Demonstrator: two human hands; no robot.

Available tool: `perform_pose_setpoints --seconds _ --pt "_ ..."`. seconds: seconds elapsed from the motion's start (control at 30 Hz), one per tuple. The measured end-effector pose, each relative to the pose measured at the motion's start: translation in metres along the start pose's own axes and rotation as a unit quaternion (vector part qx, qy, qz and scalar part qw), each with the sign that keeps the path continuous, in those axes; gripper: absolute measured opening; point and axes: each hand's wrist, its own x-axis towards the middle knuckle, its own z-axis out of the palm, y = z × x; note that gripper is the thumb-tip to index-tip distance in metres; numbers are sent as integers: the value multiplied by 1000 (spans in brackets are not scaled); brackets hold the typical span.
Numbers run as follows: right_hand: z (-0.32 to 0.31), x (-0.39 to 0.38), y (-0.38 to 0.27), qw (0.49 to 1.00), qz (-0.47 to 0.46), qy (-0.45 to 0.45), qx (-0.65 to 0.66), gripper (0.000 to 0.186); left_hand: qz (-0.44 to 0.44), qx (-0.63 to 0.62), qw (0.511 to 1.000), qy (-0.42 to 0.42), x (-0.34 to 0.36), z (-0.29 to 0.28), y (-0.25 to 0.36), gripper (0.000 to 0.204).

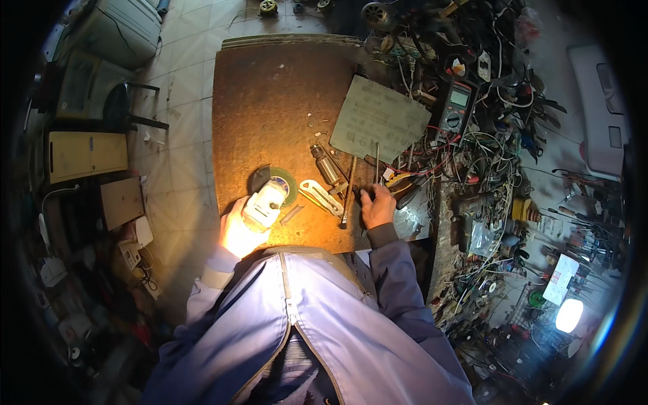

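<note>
My left hand point(238, 226) grips an angle grinder point(265, 204) near the table's front edge. Its casing is brightly lit, and a round green disc point(289, 184) shows beside its head. Closed fingers of my right hand point(378, 206) meet the lower end of a thin metal rod point(377, 162) that points away from me. Between my hands lie a motor armature point(327, 167), a pale slotted tool with a yellow edge point(320, 196) and a long dark rod point(349, 192). Yellow-and-black-handled pliers point(399, 183) rest just right of my right hand.
A grey-green sheet point(379, 120) lies on the brown tabletop point(270, 101). Beyond its right side is a multimeter point(456, 111) with red leads. Tangled wires and parts point(472, 155) crowd the right. A glowing lamp point(569, 315) is at lower right, a yellow cabinet point(88, 155) at left.
</note>
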Motion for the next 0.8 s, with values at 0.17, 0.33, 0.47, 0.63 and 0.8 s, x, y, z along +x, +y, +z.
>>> perform_pose_setpoints --seconds 0.17,0.33,0.47,0.63,0.8 --pt "0 50 -36 993 -105 -59 1 16 31 53 997 47 -8 19 -5 68" --pt "23 77 -36 971 -84 -158 -159 21 69 124 980 140 -18 35 -1 70" --pt "27 80 -33 966 -37 -181 -183 23 73 193 963 171 -22 45 -6 73" --pt "30 95 -39 950 0 -219 -221 28 173 270 913 251 -22 57 -23 63" --pt "10 98 -46 990 -79 -118 -16 29 131 224 935 241 -26 54 -20 72"
